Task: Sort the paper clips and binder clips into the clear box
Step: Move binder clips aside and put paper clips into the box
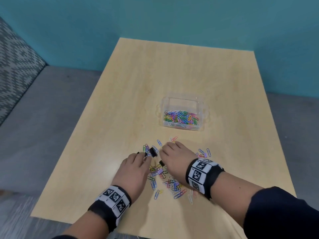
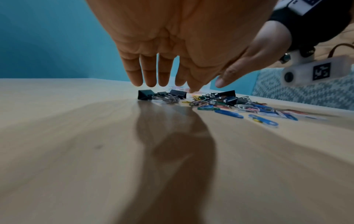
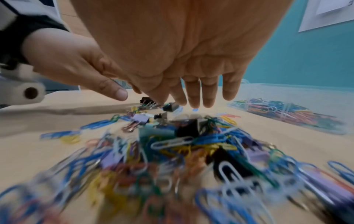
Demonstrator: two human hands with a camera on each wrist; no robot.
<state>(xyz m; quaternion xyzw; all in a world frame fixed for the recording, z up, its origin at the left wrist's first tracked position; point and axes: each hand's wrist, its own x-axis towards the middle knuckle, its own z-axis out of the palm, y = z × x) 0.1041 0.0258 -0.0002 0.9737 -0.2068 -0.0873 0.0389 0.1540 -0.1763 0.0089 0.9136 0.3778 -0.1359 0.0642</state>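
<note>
A clear box (image 1: 201, 107) sits mid-table, its floor covered with coloured paper clips (image 1: 180, 116). Nearer me lies a loose pile of paper clips (image 1: 172, 184) mixed with binder clips. A black binder clip (image 1: 152, 152) lies just beyond my left hand (image 1: 143, 156), whose straight fingers (image 2: 149, 72) hang just above two black binder clips (image 2: 145, 94) and hold nothing. My right hand (image 1: 165, 147) hovers palm down over the pile's far side, its fingers (image 3: 193, 94) extended and empty. A purple binder clip (image 1: 159, 171) lies between the wrists.
The wooden table (image 1: 172, 69) stands against a teal wall. A few stray clips (image 1: 173, 139) lie between the pile and the box. Grey floor and a patterned seat (image 1: 15, 66) are to the left. Tagged bands wrap both wrists.
</note>
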